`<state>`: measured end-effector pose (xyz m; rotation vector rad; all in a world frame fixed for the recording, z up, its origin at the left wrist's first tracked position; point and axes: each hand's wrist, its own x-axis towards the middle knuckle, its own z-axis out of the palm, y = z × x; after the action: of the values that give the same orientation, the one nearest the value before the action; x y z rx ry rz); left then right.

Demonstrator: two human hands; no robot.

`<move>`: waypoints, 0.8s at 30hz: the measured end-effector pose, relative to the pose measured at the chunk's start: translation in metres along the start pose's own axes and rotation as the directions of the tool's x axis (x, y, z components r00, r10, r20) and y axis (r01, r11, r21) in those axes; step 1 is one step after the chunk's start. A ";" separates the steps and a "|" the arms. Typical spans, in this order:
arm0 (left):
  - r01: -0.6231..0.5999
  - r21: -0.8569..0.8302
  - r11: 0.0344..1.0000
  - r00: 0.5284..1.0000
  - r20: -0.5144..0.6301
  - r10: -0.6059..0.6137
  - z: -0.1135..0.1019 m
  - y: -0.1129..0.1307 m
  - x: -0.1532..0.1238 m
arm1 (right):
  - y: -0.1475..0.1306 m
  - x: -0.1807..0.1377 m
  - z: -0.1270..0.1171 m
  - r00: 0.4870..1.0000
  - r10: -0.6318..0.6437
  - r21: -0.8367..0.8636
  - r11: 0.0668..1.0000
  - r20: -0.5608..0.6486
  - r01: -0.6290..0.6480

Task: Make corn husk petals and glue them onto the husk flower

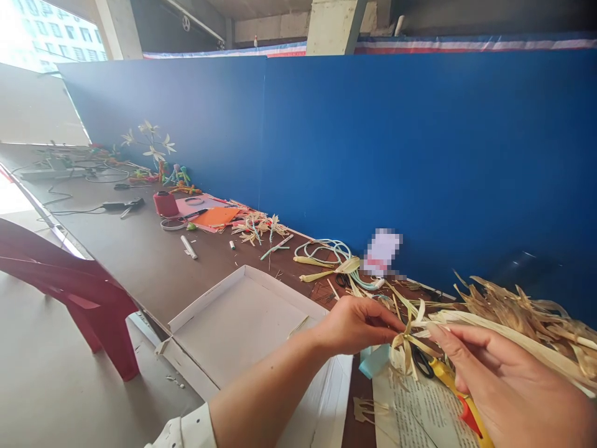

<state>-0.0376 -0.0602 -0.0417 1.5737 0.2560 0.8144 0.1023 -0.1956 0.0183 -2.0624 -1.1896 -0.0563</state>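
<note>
A small flower of pale dried husk strips (407,339) is held between my two hands over the table's right part. My left hand (357,322) has its fingertips closed on the flower's left side. Opposite it, my right hand (485,358) pinches a pale petal strip between thumb and forefinger. Beneath the right hand lie a yellow and red glue gun or similar tool (446,376) and black scissors handles (422,362), both partly covered. A printed sheet (405,404) is under the flower, beside a light blue ribbon (374,361).
An open white cardboard box (247,311) stands left of my arm. Dried corn husks (522,308) are piled at right. Coiled pale cable (326,249), husk flowers (259,227) and orange paper (217,216) line the blue partition (396,155). A red chair (88,298) is at left.
</note>
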 end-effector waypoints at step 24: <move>-0.001 -0.052 0.999 0.998 0.068 0.005 -0.001 -0.001 -0.001 | -0.021 -0.001 0.007 0.985 0.154 0.080 0.984 0.076 -0.160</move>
<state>-0.0390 -0.0601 -0.0428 1.5502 0.1822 0.7628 0.0839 -0.1859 0.0249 -2.0891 -1.0480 0.1411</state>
